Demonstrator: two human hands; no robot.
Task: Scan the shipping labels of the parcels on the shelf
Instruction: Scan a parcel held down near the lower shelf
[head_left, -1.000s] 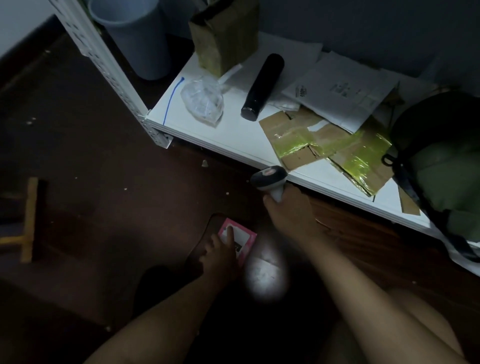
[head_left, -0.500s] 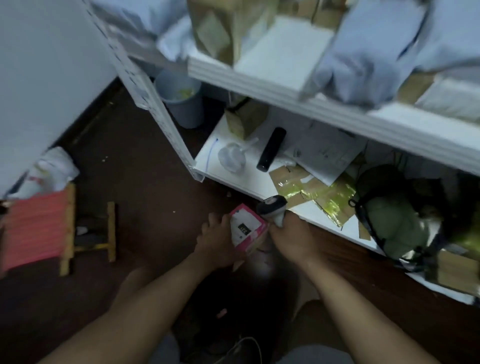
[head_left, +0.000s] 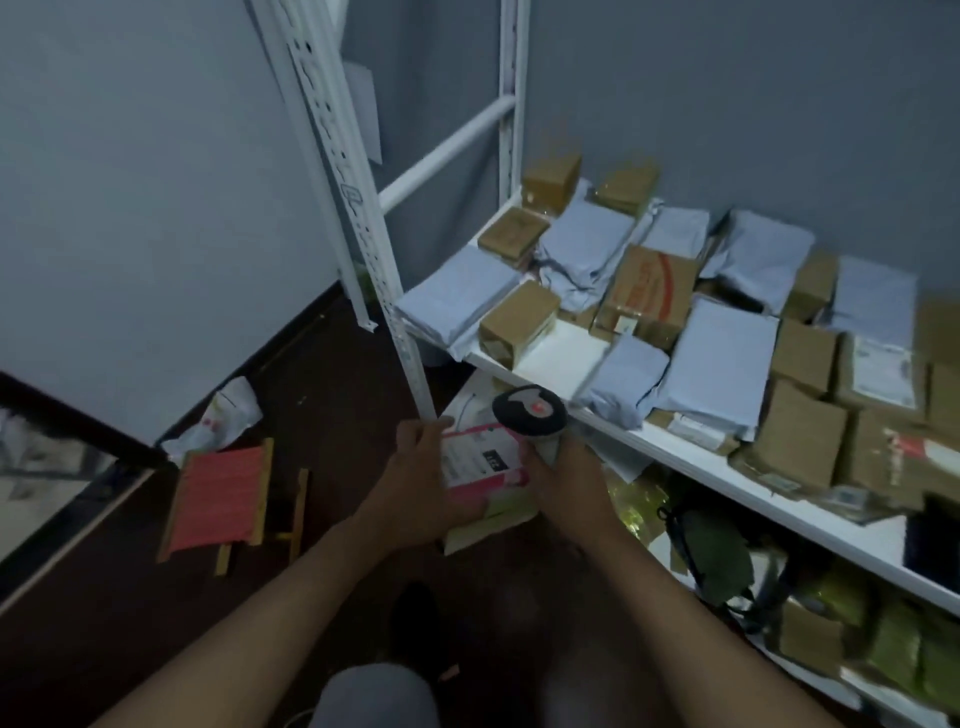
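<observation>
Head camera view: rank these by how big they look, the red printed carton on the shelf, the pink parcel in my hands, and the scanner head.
1. Red printed carton, largest, though it is farther away.
2. Pink parcel, partly covered by the left hand.
3. Scanner head, held in the right hand; nearest the camera, yet smallest.

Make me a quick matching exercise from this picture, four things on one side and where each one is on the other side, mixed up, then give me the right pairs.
Things:
1. barcode scanner
2. pink-edged parcel
3. red-slatted wooden stool
4. box with red print

Places:
A. lying on the dark floor
B. on the white shelf among grey mailer bags
C. gripped in the right hand
D. held in the left hand

Pairs: 1-C, 2-D, 3-A, 4-B
</observation>
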